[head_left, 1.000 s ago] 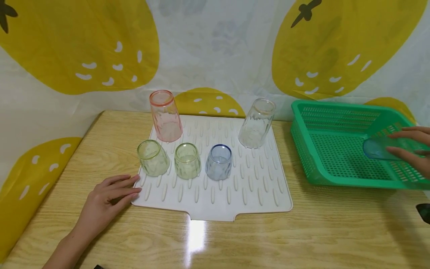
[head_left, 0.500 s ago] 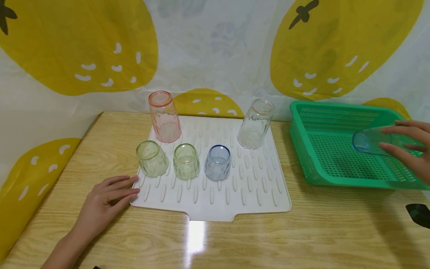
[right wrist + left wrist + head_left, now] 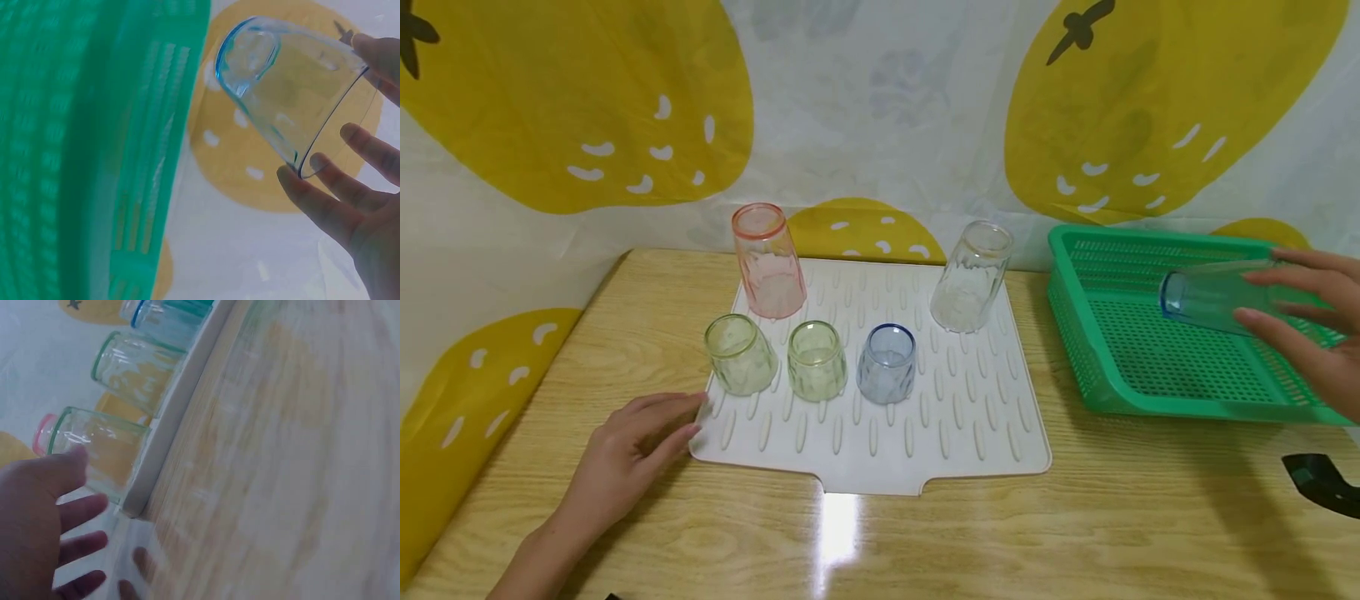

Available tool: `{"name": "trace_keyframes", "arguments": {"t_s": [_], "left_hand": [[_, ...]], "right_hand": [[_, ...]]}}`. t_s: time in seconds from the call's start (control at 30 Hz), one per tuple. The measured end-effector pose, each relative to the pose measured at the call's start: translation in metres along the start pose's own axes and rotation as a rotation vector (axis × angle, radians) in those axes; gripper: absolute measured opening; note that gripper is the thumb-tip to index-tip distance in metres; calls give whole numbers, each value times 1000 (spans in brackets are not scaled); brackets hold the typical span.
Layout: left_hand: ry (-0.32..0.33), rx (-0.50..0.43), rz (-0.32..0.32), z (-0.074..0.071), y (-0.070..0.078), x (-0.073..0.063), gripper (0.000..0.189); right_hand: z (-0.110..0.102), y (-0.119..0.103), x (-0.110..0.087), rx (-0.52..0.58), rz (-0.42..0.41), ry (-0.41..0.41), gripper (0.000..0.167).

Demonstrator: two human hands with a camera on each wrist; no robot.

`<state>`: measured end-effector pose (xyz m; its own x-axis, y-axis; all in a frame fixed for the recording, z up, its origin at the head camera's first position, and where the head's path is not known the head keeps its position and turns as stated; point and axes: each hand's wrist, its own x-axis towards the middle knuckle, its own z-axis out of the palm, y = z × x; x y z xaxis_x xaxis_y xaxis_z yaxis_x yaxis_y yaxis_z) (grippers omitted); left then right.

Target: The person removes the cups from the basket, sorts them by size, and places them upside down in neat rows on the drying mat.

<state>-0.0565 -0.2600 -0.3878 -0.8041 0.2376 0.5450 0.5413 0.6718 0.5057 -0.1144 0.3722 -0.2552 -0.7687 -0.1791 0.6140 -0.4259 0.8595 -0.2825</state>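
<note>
My right hand (image 3: 1322, 325) holds a tall drinking glass (image 3: 1210, 294) with a blue-tinted base, lying sideways over the green basket (image 3: 1195, 407). In the right wrist view, thumb and fingertips pinch this glass near its open rim. My left hand (image 3: 621, 454) rests beside the left edge of a white ribbed drying mat (image 3: 880, 458), fingers loosely extended and holding nothing. Nearest to it is a short green glass (image 3: 741, 354), upside down on the mat. A second green glass (image 3: 817, 360) and a short blue glass (image 3: 887, 364) continue that row.
Farther back on the mat stand a tall pink glass (image 3: 771, 267) at the left and a tall clear glass (image 3: 972, 275) at the right. A lemon-print cloth (image 3: 880, 100) hangs behind the wooden table (image 3: 1000, 542). A black strap-like piece (image 3: 1318, 483) shows at the right edge.
My right hand has moved left and slightly up with the glass, bringing it farther across the basket. The left hand's fingers have drawn back slightly at the mat edge.
</note>
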Motion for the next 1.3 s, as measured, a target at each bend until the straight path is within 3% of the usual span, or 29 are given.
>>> {"name": "trace_keyframes", "arguments": {"t_s": [0.17, 0.23, 0.53, 0.83, 1.0, 1.13, 1.3], "left_hand": [[155, -34, 66, -3, 9, 4, 30], [215, -69, 102, -5, 15, 8, 32], [324, -181, 231, -9, 54, 30, 42], [321, -481, 313, 2, 77, 46, 34], [293, -642, 363, 11, 89, 57, 32], [256, -697, 359, 17, 99, 61, 32], [214, -679, 378, 29, 107, 62, 31]], "right_hand": [[-1, -16, 5, 64, -31, -1, 38], [0, -23, 6, 87, -43, -3, 38], [8, -53, 6, 196, -121, -46, 34], [30, -81, 7, 316, -225, -20, 60], [43, -103, 8, 371, -290, 19, 62], [53, -118, 8, 418, -345, 53, 57], [67, -125, 4, 416, -394, 57, 52]]}}
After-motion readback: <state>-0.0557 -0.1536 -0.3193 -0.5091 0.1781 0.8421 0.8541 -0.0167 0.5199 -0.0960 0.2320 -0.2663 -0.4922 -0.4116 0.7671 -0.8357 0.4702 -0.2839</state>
